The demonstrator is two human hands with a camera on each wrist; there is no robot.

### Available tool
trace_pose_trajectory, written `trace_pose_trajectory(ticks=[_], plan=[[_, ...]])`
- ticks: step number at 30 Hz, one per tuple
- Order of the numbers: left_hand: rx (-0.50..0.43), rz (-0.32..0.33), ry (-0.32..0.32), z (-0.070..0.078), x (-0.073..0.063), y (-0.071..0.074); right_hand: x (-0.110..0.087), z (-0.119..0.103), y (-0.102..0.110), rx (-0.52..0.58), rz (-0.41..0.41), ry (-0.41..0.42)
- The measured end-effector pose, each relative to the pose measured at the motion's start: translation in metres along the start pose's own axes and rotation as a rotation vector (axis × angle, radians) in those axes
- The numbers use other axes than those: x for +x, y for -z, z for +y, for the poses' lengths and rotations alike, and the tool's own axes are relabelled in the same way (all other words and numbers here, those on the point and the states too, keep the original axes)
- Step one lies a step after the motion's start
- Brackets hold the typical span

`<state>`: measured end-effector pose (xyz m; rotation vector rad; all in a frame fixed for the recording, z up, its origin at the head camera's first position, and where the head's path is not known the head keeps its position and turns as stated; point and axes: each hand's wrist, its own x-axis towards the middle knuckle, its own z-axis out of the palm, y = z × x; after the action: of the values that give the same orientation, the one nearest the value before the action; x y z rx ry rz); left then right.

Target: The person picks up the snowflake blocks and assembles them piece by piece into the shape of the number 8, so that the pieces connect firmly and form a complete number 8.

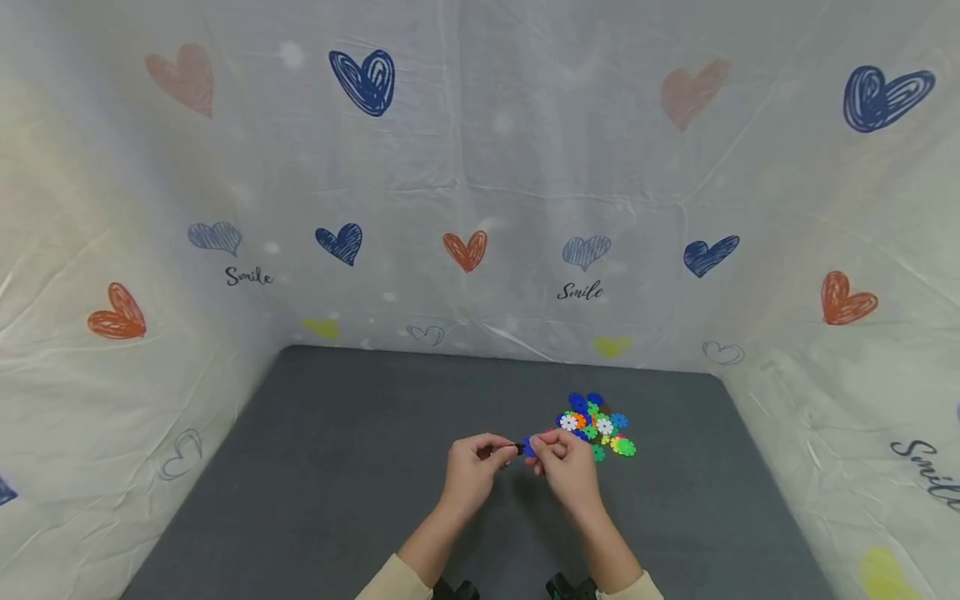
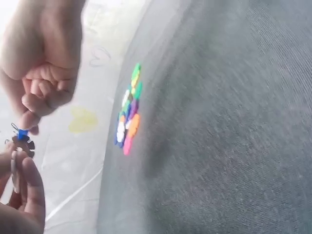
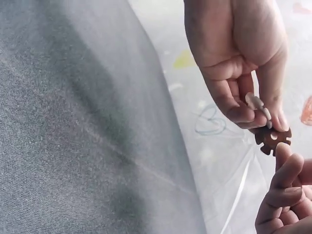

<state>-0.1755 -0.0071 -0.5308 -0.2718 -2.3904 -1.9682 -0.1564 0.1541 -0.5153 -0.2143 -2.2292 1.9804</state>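
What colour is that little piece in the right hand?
The piece is blue; it shows best in the head view.

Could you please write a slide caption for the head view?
Hands holding a dark piece and a blue piece above a table, a colorful pile nearby.

A dark grey tabletop extends beneath the left hand and right hand, a white sheet printed with hearts and "Smile" lettering hanging beyond them
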Motion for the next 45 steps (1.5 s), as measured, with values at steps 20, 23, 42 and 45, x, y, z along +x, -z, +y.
trace_pose_trajectory(ticks=[20,23,42,45], plan=[[-0.193,-0.043,0.21,0.001,0.004,0.003,0.002,0.011,0.0,-0.039,0.034,-0.004],[-0.06,-0.018,0.125,0.004,0.001,0.001,0.002,0.011,0.0,-0.06,0.048,0.031],[0.093,0.082,-0.027,0.004,-0.006,-0.009,0.004,0.017,0.006,0.034,-0.033,-0.008],[0.075,0.028,0.002,0.004,-0.003,-0.004,0.005,0.02,0.009,0.017,-0.01,-0.035]])
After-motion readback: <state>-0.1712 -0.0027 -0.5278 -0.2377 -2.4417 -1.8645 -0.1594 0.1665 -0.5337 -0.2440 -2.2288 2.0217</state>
